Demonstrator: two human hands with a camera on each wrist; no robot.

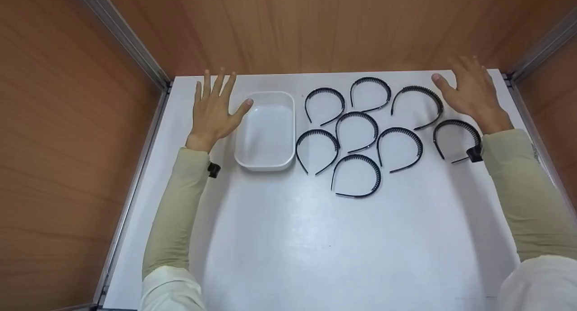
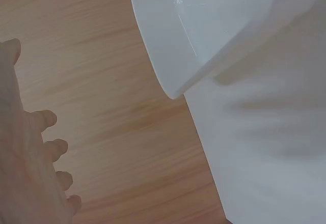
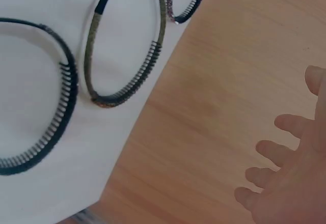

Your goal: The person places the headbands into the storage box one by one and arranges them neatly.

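Several dark headbands with comb teeth, one of them a headband in the middle of the group, lie spread over the white table. To their left stands a white rectangular tray with nothing in it. My left hand, fingers spread, is raised just left of the tray, its thumb overlapping the rim in the head view. My right hand is held up at the far right with fingers extended, beside the rightmost headband. Neither hand holds anything. In the right wrist view a headband shows a glittery band.
A wooden back wall rises behind the table, with wooden side panels at left and right. Metal rails run along the corners. A small black wrist camera sits at the left cuff, another at the right.
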